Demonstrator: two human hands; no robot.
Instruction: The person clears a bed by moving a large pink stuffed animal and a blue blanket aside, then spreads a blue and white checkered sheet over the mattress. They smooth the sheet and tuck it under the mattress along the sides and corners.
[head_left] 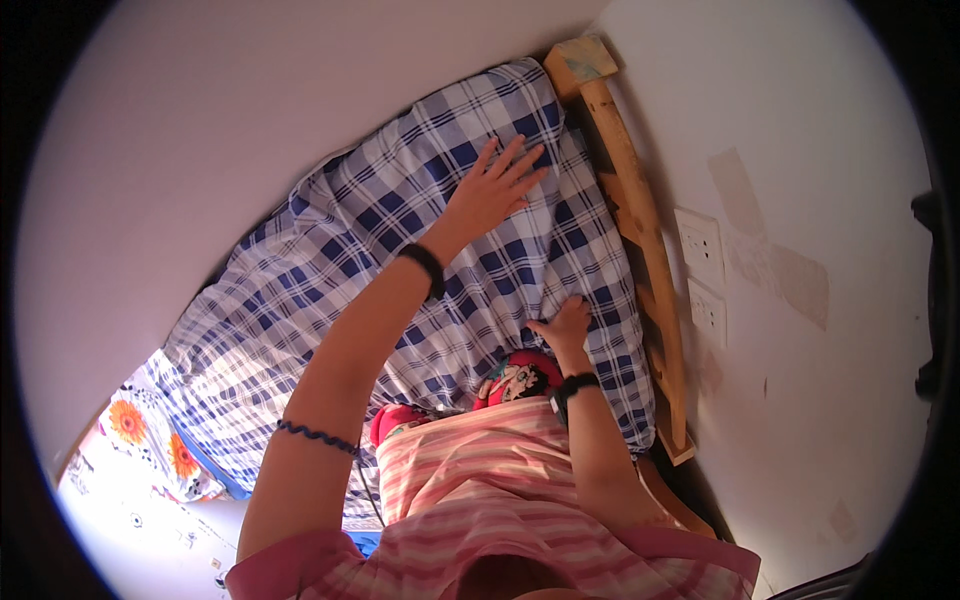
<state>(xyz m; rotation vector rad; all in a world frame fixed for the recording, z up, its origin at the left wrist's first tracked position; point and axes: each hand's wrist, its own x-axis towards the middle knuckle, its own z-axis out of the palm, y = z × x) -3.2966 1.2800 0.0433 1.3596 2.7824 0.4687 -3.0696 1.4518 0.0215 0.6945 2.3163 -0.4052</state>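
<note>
A blue-and-white plaid bed sheet [400,190] covers the bed before me, with creases and folds across it. My left hand [494,190] reaches over its far part, palm down, with the fingers spread on the cloth. Closer to my body, my right hand [566,322] rests on the sheet near the headboard side. Its thumb stands apart from the fingers, whose tips are partly hard to make out. Folds in the cloth run between the two hands. Neither hand visibly grips anything.
A wooden headboard [640,225] borders the bed on the right, beside a white wall with sockets [700,245]. Another wall [200,130] runs along the left. Cloth with orange flowers [128,422] lies at lower left. My knees in red patterned clothing [520,378] press against the bed.
</note>
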